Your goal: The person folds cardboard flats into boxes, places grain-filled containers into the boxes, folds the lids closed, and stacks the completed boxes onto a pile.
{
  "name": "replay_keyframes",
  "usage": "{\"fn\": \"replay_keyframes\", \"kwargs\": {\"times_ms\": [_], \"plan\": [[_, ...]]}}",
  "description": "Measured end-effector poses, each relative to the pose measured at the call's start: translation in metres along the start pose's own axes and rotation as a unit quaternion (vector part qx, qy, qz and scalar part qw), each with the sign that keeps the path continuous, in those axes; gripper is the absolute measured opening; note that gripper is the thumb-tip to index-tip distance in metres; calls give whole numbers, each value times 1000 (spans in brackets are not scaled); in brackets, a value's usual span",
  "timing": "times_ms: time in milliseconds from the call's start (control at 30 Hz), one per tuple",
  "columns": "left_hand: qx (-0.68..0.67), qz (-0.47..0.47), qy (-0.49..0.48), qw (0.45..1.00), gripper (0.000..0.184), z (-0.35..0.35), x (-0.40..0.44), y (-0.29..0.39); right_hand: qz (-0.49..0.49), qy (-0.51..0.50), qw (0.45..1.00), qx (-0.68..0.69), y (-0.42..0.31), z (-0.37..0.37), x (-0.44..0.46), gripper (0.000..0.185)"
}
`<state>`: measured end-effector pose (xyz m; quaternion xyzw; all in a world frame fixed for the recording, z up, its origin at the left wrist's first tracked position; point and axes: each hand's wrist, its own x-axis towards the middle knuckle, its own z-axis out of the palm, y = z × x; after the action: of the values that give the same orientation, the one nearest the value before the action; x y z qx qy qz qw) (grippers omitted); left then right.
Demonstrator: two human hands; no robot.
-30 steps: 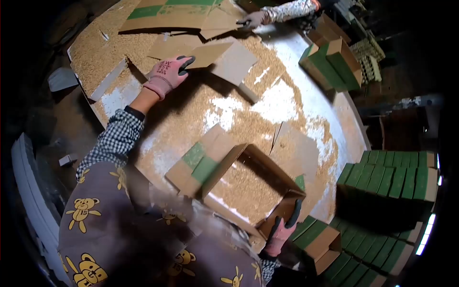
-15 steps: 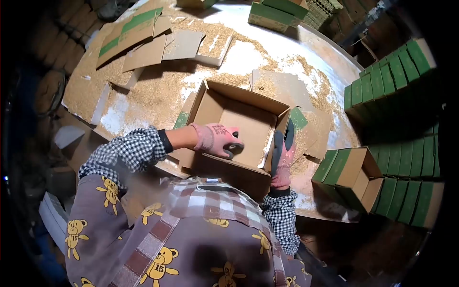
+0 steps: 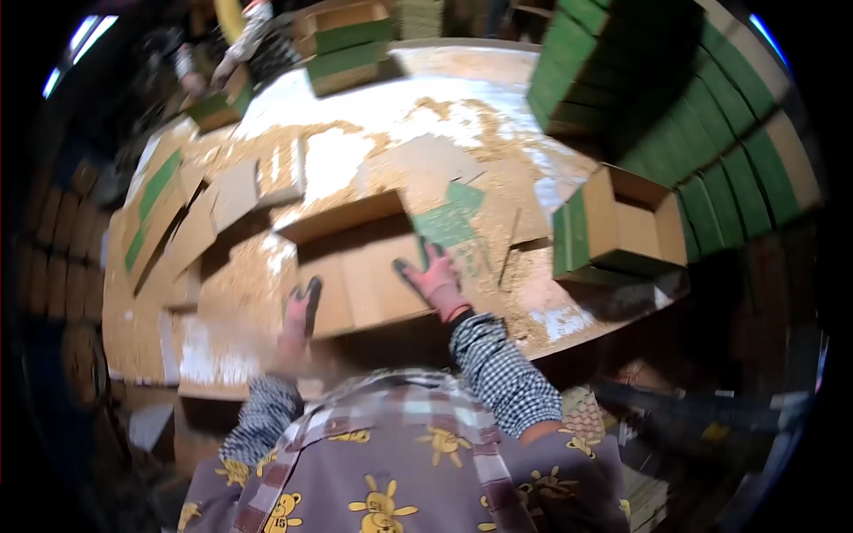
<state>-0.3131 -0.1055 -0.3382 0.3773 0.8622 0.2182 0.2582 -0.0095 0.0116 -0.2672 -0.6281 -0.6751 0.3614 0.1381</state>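
Note:
An open cardboard box (image 3: 360, 289) stands at the near edge of the table in front of me, with its brown inside showing. My right hand (image 3: 437, 282), in a pink glove with dark fingertips, is closed on the box's right wall, thumb on the inner side. On the opposite side my left hand (image 3: 298, 320), gloved alike, holds the left edge; its wrist is blurred. Green-printed flat cardboard (image 3: 449, 222) lies just beyond the box's right side.
Loose grain-like bits cover much of the white table (image 3: 426, 62). Flattened cardboard (image 3: 235, 191) lies at left. A green-and-brown box (image 3: 613, 222) stands at right before stacked green boxes (image 3: 737, 186). Further boxes (image 3: 346, 53) stand at the back. A co-worker's sleeve (image 3: 253, 31) shows at upper left.
My view has turned to the right. My left hand has come out of the box's inside to its left edge. My right hand stays at the right wall.

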Motion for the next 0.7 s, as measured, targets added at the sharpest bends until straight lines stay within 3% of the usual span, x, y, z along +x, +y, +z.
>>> {"fn": "replay_keyframes", "kwargs": {"times_ms": [33, 67, 100, 133, 167, 200, 300, 367, 400, 467, 500, 533, 567, 600, 667, 700], "plan": [[-67, 322, 14, 944, 66, -7, -29, 3, -18, 10, 999, 34, 5, 8, 0, 103], [-143, 298, -41, 943, 60, -9, -34, 3, -83, 12, 987, 139, 12, 8, -2, 99], [-278, 66, -125, 950, 54, -17, -38, 26, -155, 11, 960, 233, 22, 1, -4, 95], [-327, -28, -145, 933, 48, -23, -41, 48, -149, 32, 960, 234, 28, -16, -8, 95], [-344, -58, -158, 924, 42, -26, -44, 73, -105, -10, 927, 361, 26, -37, -20, 93], [-337, -48, -167, 925, 42, -27, -46, 103, -65, -53, 872, 482, 24, -59, -32, 92], [-338, 9, -237, 911, 54, -17, -56, 165, -64, -51, 821, 564, 33, -162, -56, 79], [-349, 117, -240, 898, 62, -29, -102, 253, -163, 73, 761, 623, 72, -215, -77, 55], [-453, 122, -210, 858, 47, 10, -68, 237, -187, 206, 745, 607, 102, -245, -76, 48], [-556, 59, -278, 781, 45, 24, -97, 321, -179, 484, 697, 499, 161, -305, -77, 42], [-545, 97, -318, 770, 49, 45, -94, 339, -163, 520, 651, 529, 227, -331, -74, 45], [-552, 171, -259, 774, 46, 72, -101, 363, -157, 538, 624, 544, 287, -334, -61, 47], [-565, 165, -237, 773, 44, 103, -100, 393, -152, 556, 596, 558, 346, -336, -48, 49], [-343, 444, -163, 811, 49, 141, -85, 407, -175, 522, 603, 578, 386, -321, -32, 51], [-226, 698, -134, 666, 55, 180, -100, 455, -200, 488, 604, 597, 405, -318, -13, 53], [-301, 488, -329, 750, 47, 171, -133, 486, -148, 527, 600, 584, 392, -310, -3, 54]]}}
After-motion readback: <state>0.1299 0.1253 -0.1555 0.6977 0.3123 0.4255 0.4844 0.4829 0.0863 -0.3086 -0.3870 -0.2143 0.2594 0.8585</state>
